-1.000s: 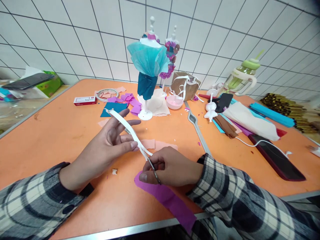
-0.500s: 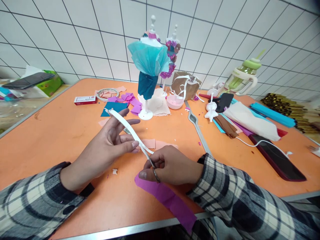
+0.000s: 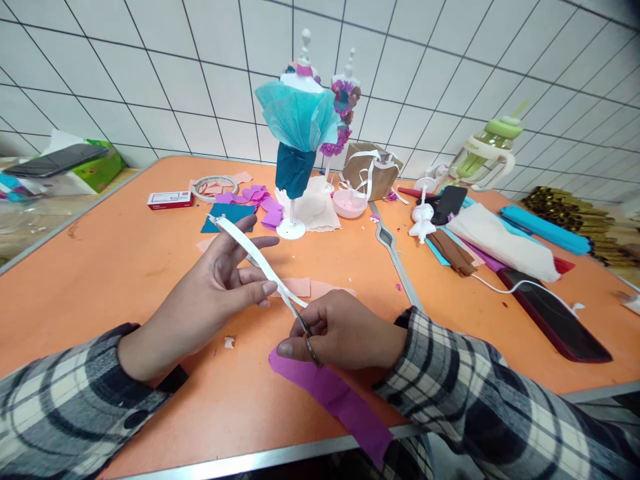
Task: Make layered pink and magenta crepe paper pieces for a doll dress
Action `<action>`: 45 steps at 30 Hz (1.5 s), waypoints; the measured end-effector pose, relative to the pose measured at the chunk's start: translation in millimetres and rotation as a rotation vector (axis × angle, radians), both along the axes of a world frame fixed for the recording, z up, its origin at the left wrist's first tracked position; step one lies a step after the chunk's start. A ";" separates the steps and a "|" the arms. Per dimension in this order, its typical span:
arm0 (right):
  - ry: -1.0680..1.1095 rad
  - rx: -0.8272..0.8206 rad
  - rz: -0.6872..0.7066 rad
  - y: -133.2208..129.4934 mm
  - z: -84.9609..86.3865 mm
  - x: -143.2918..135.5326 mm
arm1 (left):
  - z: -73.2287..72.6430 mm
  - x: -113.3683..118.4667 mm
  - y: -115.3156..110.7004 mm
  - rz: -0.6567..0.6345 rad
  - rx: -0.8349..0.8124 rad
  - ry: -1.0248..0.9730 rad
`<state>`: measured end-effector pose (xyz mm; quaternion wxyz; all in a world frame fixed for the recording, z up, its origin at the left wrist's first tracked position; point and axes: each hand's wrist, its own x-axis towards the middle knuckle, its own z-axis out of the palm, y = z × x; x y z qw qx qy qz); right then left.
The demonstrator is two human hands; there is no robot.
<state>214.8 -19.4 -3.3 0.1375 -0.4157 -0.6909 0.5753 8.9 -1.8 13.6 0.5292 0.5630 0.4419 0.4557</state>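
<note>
My left hand (image 3: 220, 283) holds a narrow white strip (image 3: 251, 251), thumb and fingers on it, some fingers spread behind. The strip slants down to the right toward my right hand (image 3: 345, 331). That hand is closed round the handles of small metal scissors (image 3: 306, 333), whose blades lie along the strip's lower end, where it splits in two. Below my right hand a purple paper strip (image 3: 330, 397) hangs over the table's front edge. Peach paper strips (image 3: 300, 287) lie behind the scissors. A mini dress form (image 3: 300, 127) in teal and turquoise paper stands farther back.
A second dress form (image 3: 345, 100) with purple flowers stands behind. A red-and-white box (image 3: 171, 200), a tape roll (image 3: 215, 189) and purple scraps (image 3: 255, 197) lie at the back left. To the right are a pink bowl (image 3: 350, 203), a phone (image 3: 555, 320) and a green-lidded bottle (image 3: 487, 153).
Both hands stay almost where they were. My left hand and the white strip have shifted very slightly left; the scissors remain at the strip's lower end.
</note>
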 end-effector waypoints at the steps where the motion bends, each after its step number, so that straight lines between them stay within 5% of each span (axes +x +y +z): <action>1: -0.005 0.008 0.000 0.3 0.0 -0.2 | -0.6 -0.4 0.6 0.001 0.002 0.003; 31: -0.054 0.017 -0.012 2.8 0.1 -2.3 | -2.1 -1.4 4.2 0.008 0.077 0.047; 41: -0.206 0.264 -0.038 1.8 -0.5 -1.3 | 0.2 -0.4 4.3 0.008 -0.006 0.058; 45: -0.131 0.147 0.000 0.7 1.7 0.8 | 0.9 -1.3 3.0 0.002 -0.011 0.078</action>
